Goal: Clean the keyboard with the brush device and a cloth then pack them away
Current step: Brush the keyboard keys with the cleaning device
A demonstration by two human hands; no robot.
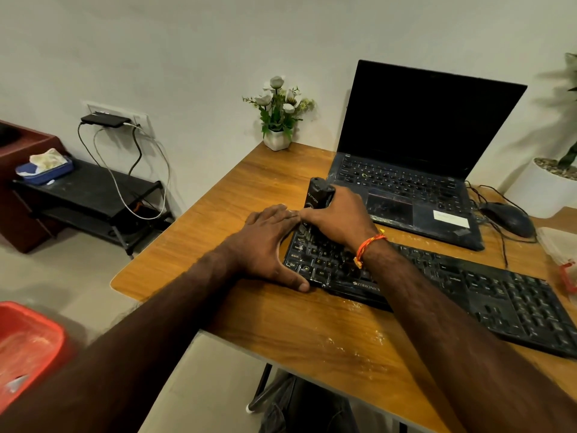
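Note:
A black keyboard (468,285) lies slanted across the wooden table (237,189), dusty with pale specks. My right hand (338,215) grips a black brush device (318,192) held upright over the keyboard's far left corner; its lower end is hidden behind my fingers. My left hand (268,245) lies flat on the table against the keyboard's left edge, fingers straight, thumb along the front corner. A crumpled pale thing that may be the cloth (559,245) shows at the table's right edge.
An open dark laptop (418,145) stands behind the keyboard, a mouse (507,218) with cables to its right. A small flower pot (276,137) sits at the far corner. A red bin (28,345) is on the floor left; a black shelf (93,195) stands by the wall.

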